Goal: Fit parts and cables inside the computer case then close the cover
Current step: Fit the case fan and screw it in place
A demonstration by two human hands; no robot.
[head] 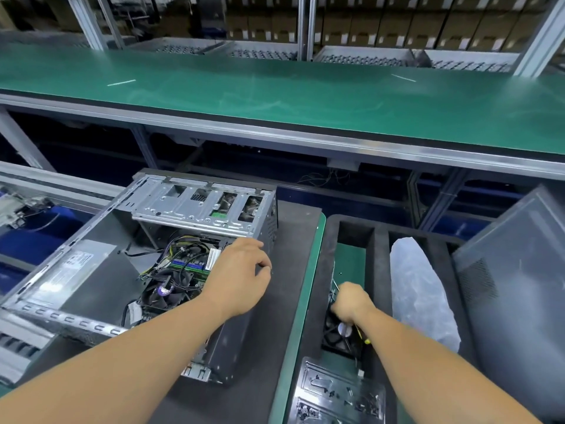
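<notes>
The open computer case (91, 228) lies on its side on a dark mat, showing its motherboard, cables (183, 249) and a black CPU fan (162, 293). My left hand (241, 273) grips the case's right wall, fingers curled over its top edge. My right hand (351, 301) is in a foam tray (380, 270) to the right, holding a screwdriver (363, 338). Its thin shaft sticks out above the fist and its yellow-black handle shows under the wrist. A loose black fan (337, 333) lies just below that hand. The dark grey cover panel (519, 286) leans at far right.
A bubble-wrap bag (422, 292) lies in the foam tray's right slot. A clear plastic tray with screws (339, 393) sits near the front edge. A long green bench (275, 87) runs across behind. Other hardware (15, 209) sits at the far left.
</notes>
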